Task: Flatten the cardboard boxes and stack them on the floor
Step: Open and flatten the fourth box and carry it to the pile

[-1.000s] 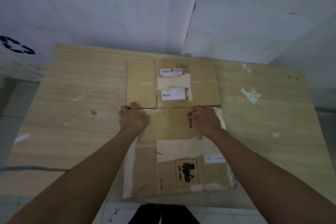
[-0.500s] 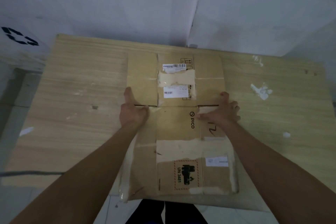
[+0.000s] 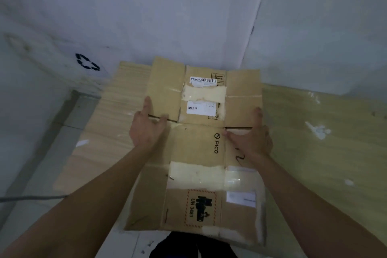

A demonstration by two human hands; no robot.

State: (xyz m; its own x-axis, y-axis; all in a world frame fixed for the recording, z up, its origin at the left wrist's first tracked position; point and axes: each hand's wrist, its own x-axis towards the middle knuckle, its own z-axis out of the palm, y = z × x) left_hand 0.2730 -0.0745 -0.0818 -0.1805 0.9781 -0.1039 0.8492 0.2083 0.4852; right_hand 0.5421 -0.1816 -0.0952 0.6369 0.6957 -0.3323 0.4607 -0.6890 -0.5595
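A flattened brown cardboard box (image 3: 199, 146) with a PICO logo, a UN 3481 sticker, white labels and torn tape is held in front of me above the wooden board (image 3: 314, 132). Its far flaps reach up in front of the wall. My left hand (image 3: 146, 128) grips the box's left edge at the slot between the flaps, with the thumb pointing away from me. My right hand (image 3: 253, 138) grips the right edge at the matching slot, with its fingers spread over the top face.
Grey-white walls (image 3: 188, 16) meet in a corner just behind the board. A white surface with a black recycling mark (image 3: 87, 62) stands at the left. A grey cable (image 3: 31, 197) crosses the pale floor at the lower left. My dark trousers (image 3: 188, 245) show below the box.
Both hands slid outward from the box's top face to its side edges and took hold. The box has come up off the board, and my view has moved closer.
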